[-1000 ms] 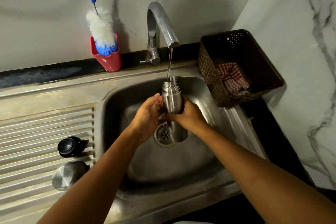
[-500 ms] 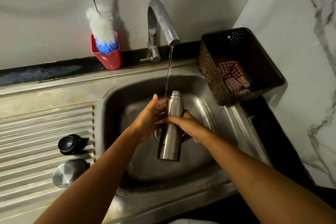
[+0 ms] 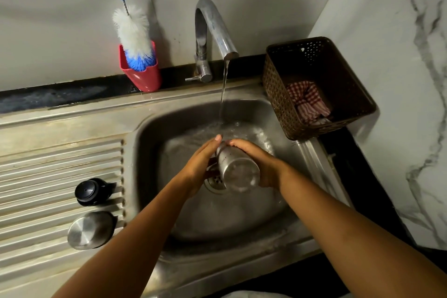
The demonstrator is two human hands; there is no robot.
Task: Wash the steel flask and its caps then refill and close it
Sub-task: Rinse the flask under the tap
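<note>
Basket (image 3: 275, 94) holds checked cloth (image 3: 307, 99); red cup (image 3: 145, 80) holds brush (image 3: 133, 34); steel flask (image 3: 238, 172) tipped.

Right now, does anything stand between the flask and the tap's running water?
Nothing visible does. The left hand and right hand hold the flask tipped over the drain, base toward the camera; the water stream falls into the sink just beyond its far end, only air between.

Brushed steel flask (image 3: 238, 172) with a wet sheen, dull streaked steel sink (image 3: 72, 164), shiny metal tap (image 3: 212, 24), glossy black plastic cap (image 3: 89, 191), satin steel cap (image 3: 89, 230), smooth red plastic cup (image 3: 145, 80), fluffy bristled brush (image 3: 133, 34), brown woven-look plastic basket (image 3: 275, 94), checked cloth (image 3: 307, 101), polished marble wall (image 3: 387, 55).
</note>
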